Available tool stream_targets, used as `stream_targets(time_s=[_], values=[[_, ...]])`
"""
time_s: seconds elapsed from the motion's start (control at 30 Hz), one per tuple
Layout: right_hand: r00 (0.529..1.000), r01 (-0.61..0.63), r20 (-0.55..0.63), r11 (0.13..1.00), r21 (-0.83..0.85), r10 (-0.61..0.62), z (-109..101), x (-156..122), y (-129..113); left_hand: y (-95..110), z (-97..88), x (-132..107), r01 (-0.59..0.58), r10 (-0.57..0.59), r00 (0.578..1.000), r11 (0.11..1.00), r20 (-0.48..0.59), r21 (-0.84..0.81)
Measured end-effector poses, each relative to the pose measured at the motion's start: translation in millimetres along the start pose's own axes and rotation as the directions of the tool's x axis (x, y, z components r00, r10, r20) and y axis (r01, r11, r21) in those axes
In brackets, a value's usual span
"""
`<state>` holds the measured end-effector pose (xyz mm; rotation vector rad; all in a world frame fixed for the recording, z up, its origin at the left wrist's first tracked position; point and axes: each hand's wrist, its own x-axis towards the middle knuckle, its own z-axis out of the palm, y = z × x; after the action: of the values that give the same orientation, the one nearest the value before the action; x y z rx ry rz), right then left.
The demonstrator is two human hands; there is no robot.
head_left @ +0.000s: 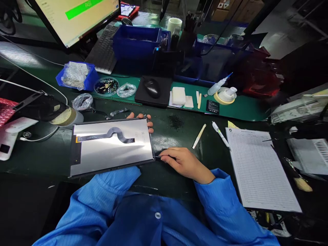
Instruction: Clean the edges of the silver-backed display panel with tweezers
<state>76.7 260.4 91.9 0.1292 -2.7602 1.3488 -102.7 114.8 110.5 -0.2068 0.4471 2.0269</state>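
A silver display panel (112, 147) with a dark flex cable (110, 135) across its back is held a little above the dark bench. My left hand (143, 120) reaches under it, and only its fingertips curl over the far right corner. My right hand (183, 163) rests on the bench beside the panel's right edge, its fingers pinched on a thin dark tool (158, 157) whose tip touches that edge. Both arms wear blue sleeves.
A clipboard with a form (258, 167) lies to the right, with a pen (220, 135) and a pale stick (199, 136) beside it. Behind are a mouse (151, 87) on its pad, blue bins (135, 41), a keyboard (104, 48), a monitor (77, 13) and a glue bottle (217, 85).
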Motion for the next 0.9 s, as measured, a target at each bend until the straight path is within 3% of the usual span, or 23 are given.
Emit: stream_targets(time_s=[0.1, 0.3, 0.47, 0.67, 0.83, 0.9], values=[[0.997, -0.071, -0.02, 0.997, 0.02, 0.072, 0.0, -0.6, -1.3, -0.7, -2.7, 0.6, -0.012, 0.012, 1.0, 1.0, 0.025, -0.001], [0.998, 0.059, -0.012, 0.998, -0.012, -0.059, -1.1, 0.7, -1.6, 0.0, -4.9, -0.8, -0.004, 0.005, 0.999, 1.0, 0.036, -0.016], [0.998, -0.058, -0.025, 0.998, 0.03, 0.059, 0.1, -0.2, -2.4, 0.5, -4.8, -1.2, 0.013, -0.012, 0.999, 1.0, 0.038, -0.002], [0.999, 0.054, -0.005, 0.998, 0.014, -0.054, -0.2, 0.4, -1.3, -0.5, -5.8, 0.2, -0.002, 0.003, 0.999, 1.0, 0.035, -0.025], [0.996, -0.085, -0.002, 0.995, 0.045, 0.085, 0.7, -0.4, -1.2, -1.4, -5.7, -0.2, -0.002, 0.003, 0.999, 1.0, 0.042, -0.029], [0.998, -0.055, -0.001, 0.998, 0.013, 0.055, 0.5, 0.0, -1.2, -1.1, -5.5, -0.1, 0.002, 0.0, 0.999, 1.0, 0.041, -0.027]])
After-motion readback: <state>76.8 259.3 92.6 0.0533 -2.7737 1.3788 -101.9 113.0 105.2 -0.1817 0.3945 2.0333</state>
